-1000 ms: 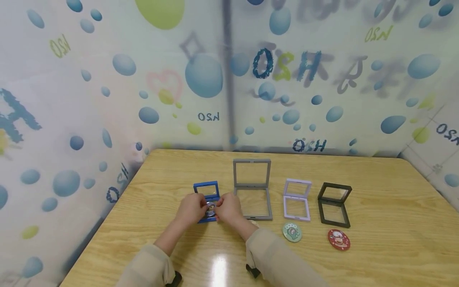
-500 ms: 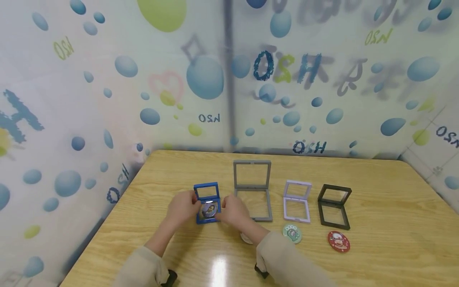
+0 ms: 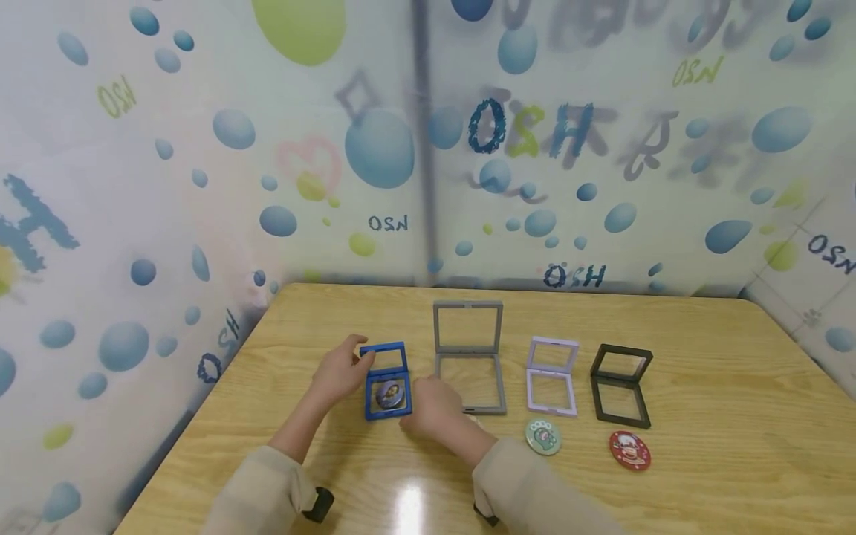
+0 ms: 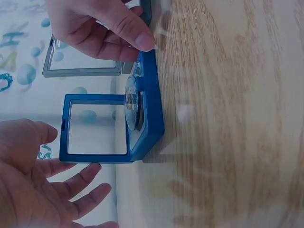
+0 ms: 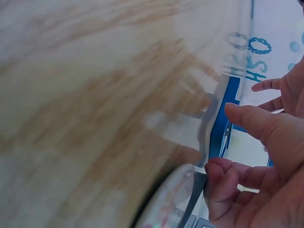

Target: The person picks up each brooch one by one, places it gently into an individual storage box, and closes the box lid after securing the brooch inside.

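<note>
A blue hinged display frame (image 3: 368, 405) stands on the table with its lid (image 3: 383, 347) raised and a clear film inside. A round purple button badge (image 3: 391, 394) with a picture lies on the film of its base, seen edge-on in the left wrist view. My left hand (image 3: 339, 369) is at the left of the lid, thumb by its upper edge and the other fingers loosely spread behind. Beside the base, my right hand (image 3: 435, 407) has curled fingers and thumb at its right side; in the left wrist view that thumb overlaps the base's corner.
Open grey (image 3: 503, 383), lilac (image 3: 574, 394) and black frames (image 3: 645, 405) stand to the right. A green badge (image 3: 543, 437) and a red badge (image 3: 630, 450) lie before them. A pale badge (image 5: 166, 204) sits by my right hand. A patterned curtain (image 3: 535, 223) hangs behind the table.
Both hands have drawn apart from the purple badge, leaving it in the base. My left hand has gone up to the lid; the right has shifted to the base's right side.
</note>
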`<action>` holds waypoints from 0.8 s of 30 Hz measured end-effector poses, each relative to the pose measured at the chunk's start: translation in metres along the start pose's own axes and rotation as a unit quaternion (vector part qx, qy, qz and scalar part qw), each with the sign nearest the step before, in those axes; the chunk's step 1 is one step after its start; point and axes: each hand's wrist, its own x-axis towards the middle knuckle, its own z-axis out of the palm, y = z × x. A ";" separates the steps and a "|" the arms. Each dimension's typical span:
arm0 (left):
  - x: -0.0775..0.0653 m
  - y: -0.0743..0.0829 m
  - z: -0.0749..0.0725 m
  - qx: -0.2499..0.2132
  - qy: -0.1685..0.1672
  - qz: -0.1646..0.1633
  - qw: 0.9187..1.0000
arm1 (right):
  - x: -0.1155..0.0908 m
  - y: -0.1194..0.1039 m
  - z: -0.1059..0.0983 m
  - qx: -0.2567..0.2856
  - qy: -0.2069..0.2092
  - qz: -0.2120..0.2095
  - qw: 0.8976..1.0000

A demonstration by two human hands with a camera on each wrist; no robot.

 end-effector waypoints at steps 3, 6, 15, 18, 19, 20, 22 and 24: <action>-0.001 0.000 0.000 -0.012 -0.002 -0.002 1.000 | 0.001 0.000 0.002 -0.005 0.004 -0.001 1.000; -0.001 0.001 0.000 -0.026 -0.004 -0.005 1.000 | 0.002 0.000 0.003 -0.005 0.011 -0.002 1.000; -0.003 0.000 0.004 -0.016 -0.004 0.013 1.000 | 0.004 0.000 0.006 -0.003 0.050 -0.026 0.998; -0.006 0.000 0.006 -0.018 -0.008 0.003 1.000 | 0.004 0.000 0.006 0.003 0.049 -0.025 0.998; -0.007 0.000 0.006 -0.018 -0.009 0.002 1.000 | 0.005 0.000 0.006 0.003 0.049 -0.024 0.999; -0.008 0.000 0.006 -0.020 -0.013 0.000 1.000 | 0.005 0.000 0.007 0.004 0.048 -0.023 0.999; -0.010 0.001 0.006 -0.026 -0.020 -0.004 0.999 | 0.005 0.001 0.007 0.006 0.048 -0.022 0.999; -0.013 0.001 0.007 -0.024 -0.023 -0.001 0.999 | 0.005 0.001 0.008 0.009 0.047 -0.022 0.999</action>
